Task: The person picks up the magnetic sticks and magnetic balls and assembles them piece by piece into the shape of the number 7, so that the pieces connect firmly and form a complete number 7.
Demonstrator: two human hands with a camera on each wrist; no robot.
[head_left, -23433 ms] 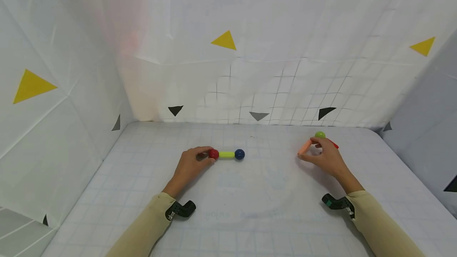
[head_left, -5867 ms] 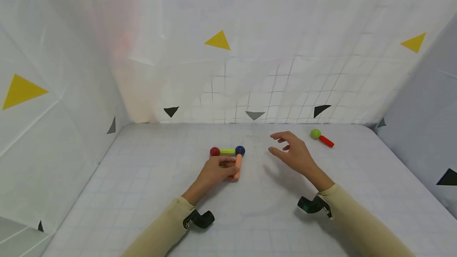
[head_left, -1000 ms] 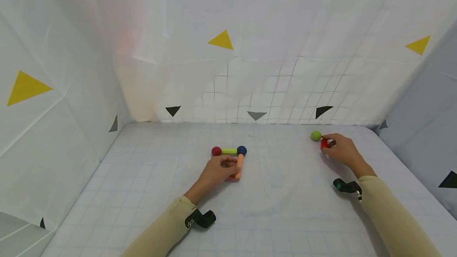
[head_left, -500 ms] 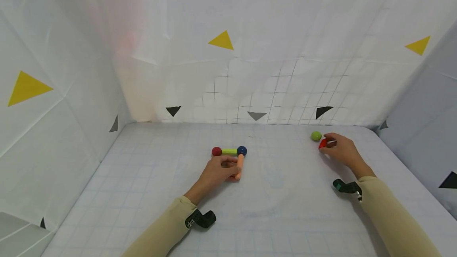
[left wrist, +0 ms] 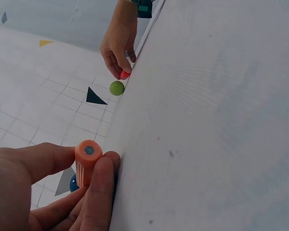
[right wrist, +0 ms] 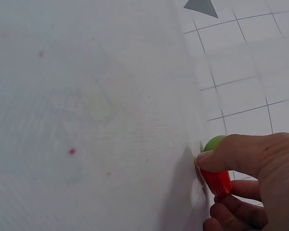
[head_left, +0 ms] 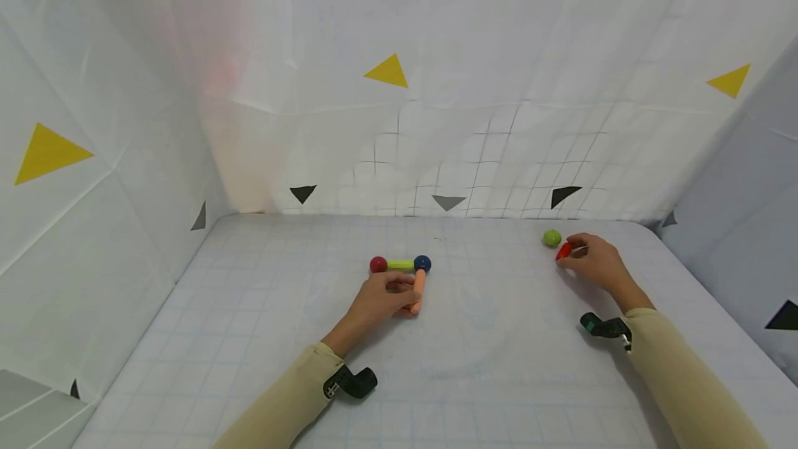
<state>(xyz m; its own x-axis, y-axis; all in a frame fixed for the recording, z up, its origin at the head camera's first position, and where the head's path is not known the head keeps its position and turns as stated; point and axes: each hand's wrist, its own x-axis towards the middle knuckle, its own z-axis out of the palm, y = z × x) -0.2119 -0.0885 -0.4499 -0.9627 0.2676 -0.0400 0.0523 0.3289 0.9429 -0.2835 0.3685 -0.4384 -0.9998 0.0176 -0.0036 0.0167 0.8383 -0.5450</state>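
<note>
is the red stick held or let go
Held: the right hand pinches the red stick between thumb and fingers in the right wrist view.

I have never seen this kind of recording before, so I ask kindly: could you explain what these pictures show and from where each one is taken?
There is no machine, just two bare human hands. The head picture looks forward and down; the two wrist pictures come from small cameras worn on the wrists, each watching its own hand.

On the white surface, a red ball, a yellow stick and a blue ball form a row. The left hand holds an orange stick, whose far end is at the blue ball. The right hand pinches a red stick near a green ball.
</note>
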